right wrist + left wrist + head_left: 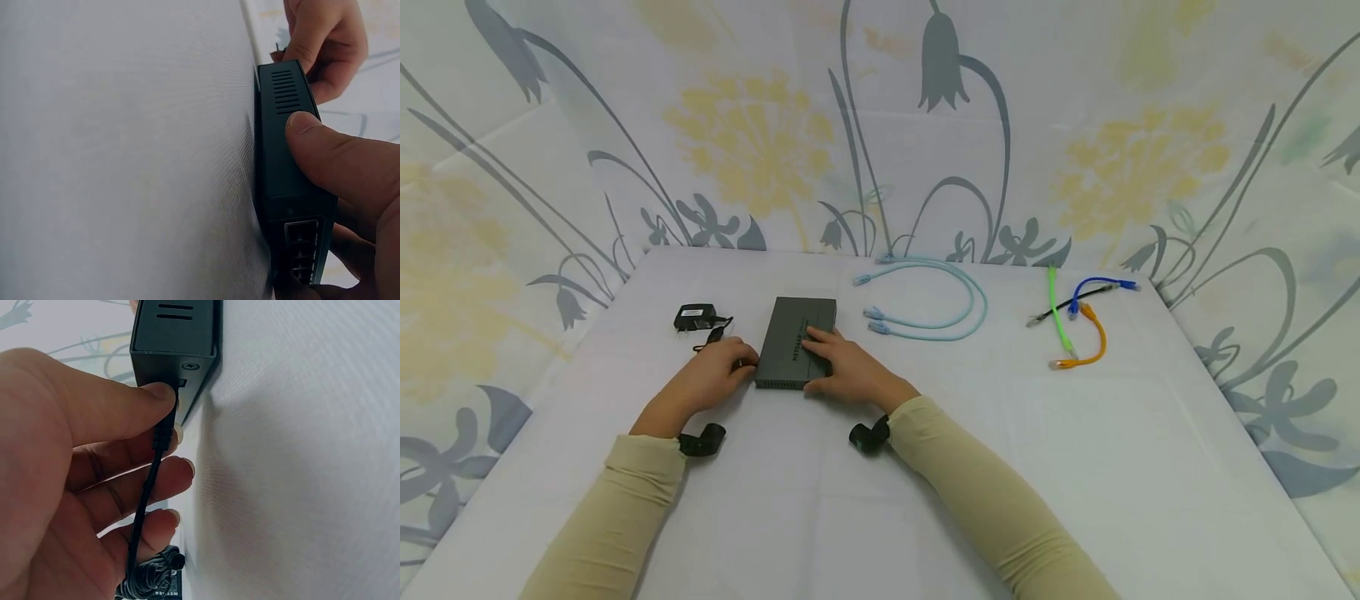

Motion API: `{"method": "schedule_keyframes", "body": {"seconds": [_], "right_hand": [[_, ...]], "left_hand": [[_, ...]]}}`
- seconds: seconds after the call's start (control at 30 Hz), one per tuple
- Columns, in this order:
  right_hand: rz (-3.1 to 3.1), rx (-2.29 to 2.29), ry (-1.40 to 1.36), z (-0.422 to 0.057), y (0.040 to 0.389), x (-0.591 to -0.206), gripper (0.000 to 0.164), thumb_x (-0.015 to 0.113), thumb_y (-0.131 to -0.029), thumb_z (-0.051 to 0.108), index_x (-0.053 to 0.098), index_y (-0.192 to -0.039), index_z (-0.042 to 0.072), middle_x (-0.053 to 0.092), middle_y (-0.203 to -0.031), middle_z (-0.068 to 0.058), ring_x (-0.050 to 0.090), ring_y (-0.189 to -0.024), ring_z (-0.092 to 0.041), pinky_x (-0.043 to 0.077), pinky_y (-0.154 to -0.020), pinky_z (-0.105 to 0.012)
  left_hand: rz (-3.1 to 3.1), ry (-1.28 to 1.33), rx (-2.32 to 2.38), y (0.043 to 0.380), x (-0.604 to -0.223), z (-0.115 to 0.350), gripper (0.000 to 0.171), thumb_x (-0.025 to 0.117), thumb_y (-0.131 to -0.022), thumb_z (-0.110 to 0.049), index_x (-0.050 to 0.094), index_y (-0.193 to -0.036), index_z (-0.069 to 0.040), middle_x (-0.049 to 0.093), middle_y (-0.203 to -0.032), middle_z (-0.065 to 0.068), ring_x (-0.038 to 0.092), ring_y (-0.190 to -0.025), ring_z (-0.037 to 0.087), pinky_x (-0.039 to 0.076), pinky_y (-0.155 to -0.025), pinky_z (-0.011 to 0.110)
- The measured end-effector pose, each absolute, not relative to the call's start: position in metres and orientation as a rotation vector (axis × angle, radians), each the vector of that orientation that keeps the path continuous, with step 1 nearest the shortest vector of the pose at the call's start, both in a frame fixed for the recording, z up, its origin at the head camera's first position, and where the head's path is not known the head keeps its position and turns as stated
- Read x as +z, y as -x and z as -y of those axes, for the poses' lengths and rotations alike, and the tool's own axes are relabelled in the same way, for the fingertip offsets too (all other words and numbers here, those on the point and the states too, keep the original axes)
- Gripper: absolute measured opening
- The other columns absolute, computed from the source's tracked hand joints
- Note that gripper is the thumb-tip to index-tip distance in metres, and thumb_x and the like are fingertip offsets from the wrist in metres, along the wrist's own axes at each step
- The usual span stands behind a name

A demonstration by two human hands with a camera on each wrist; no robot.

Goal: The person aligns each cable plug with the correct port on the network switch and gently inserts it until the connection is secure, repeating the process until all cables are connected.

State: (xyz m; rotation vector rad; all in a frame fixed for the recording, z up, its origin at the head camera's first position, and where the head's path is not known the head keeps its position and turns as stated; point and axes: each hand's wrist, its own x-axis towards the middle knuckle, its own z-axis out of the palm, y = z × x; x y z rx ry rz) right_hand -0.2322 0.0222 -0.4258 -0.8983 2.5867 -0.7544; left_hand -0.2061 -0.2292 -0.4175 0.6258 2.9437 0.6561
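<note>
While your left hand point(717, 375) pinches a plug point(164, 430), your right hand point(852, 372) grips a dark-grey box point(793, 333), slotted beside that thumb.

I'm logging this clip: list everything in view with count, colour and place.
Netgear box: 1, dark grey, on the table between both hands
Power adapter: 1, black, left of the box
Power cord: 1, black, its plug at the box's side
Light blue cables: 2, light blue, right of the box
Green cable: 1, green, far right, across the black one
Black cable: 1, black, far right
Blue cable: 1, blue, far right
Orange cable: 1, orange, far right
Table: 1, white cover
Backdrop: floral, behind
Wrist cameras: 2, black
Sleeves: 2, beige
Left hand: 1, bare, pinching the plug
Right hand: 1, bare, holding the box
</note>
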Motion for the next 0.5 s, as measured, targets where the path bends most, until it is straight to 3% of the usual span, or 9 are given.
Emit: {"method": "schedule_keyframes", "body": {"seconds": [0.5], "right_hand": [[-2.597,-0.756,0.858,-0.0184,0.2306,-0.4262,0.078,0.069,-0.088,0.042,0.032,-0.153,0.018,0.015,-0.164,0.005,0.007,-0.151,-0.034,0.025,-0.119,-0.047]], "left_hand": [[-2.976,-0.623,0.642,0.2051,-0.4164,0.2267,0.014,0.061,-0.093,-0.005,0.07,-0.103,0.0,0.066,-0.1,0.013,0.063,-0.095,0.03,0.051,-0.085,0.047]]}}
